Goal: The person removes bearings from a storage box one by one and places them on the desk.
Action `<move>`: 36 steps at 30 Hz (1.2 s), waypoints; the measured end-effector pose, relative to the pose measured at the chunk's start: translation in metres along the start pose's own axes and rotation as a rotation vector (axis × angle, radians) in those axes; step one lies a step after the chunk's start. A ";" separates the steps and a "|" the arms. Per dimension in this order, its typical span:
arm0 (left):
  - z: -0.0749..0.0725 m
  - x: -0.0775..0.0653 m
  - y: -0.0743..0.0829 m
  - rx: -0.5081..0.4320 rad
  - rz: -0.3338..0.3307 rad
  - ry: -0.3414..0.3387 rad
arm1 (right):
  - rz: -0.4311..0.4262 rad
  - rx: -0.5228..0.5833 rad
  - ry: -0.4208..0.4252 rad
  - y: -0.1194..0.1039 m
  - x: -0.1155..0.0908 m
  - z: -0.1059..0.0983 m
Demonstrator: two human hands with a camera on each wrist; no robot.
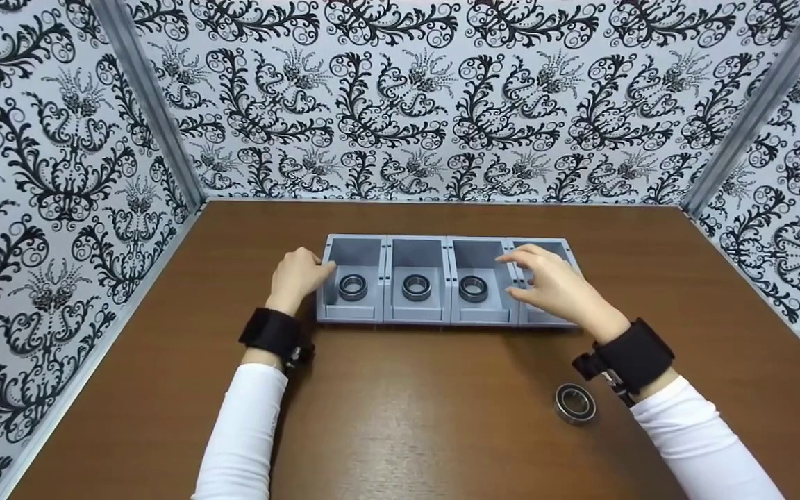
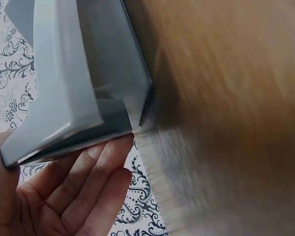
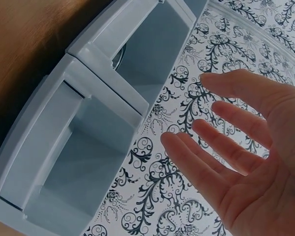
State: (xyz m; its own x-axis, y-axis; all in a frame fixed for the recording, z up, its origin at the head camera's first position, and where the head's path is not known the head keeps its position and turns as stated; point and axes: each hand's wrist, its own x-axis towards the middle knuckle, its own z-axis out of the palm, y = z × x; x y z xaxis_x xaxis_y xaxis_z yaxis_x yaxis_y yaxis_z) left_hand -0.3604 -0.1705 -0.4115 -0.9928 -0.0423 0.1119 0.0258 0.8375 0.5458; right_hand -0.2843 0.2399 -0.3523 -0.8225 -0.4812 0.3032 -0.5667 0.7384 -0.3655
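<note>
A row of grey storage bins point(image 1: 417, 316) stands on the table, joined side by side. A ball bearing lies in each of the three left bins: left bearing point(image 1: 353, 287), middle bearing point(image 1: 416, 287), right bearing point(image 1: 473, 288). My left hand point(image 1: 297, 279) holds the left end wall of the row, thumb over the rim and fingers along the outside point(image 2: 88, 182). Over the rightmost bin point(image 3: 83, 167) hovers my right hand point(image 1: 554, 283), fingers spread and holding nothing. The right wrist view shows that bin without a bearing.
Another ball bearing point(image 1: 574, 403) lies on the brown table point(image 1: 386, 417), in front of the bins and near my right wrist. Patterned wall panels point(image 1: 400, 104) with metal corner posts point(image 1: 153, 104) enclose the table at the back and sides.
</note>
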 end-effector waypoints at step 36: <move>-0.001 0.000 0.000 -0.005 -0.016 -0.026 | 0.012 -0.033 -0.114 0.004 0.049 0.028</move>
State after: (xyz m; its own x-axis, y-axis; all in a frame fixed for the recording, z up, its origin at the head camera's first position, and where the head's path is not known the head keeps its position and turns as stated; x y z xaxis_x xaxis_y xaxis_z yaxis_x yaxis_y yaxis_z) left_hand -0.3601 -0.1709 -0.4107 -0.9958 -0.0412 0.0820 0.0109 0.8341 0.5515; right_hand -0.3277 0.2061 -0.3633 -0.8306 -0.5210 0.1965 -0.5562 0.7588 -0.3389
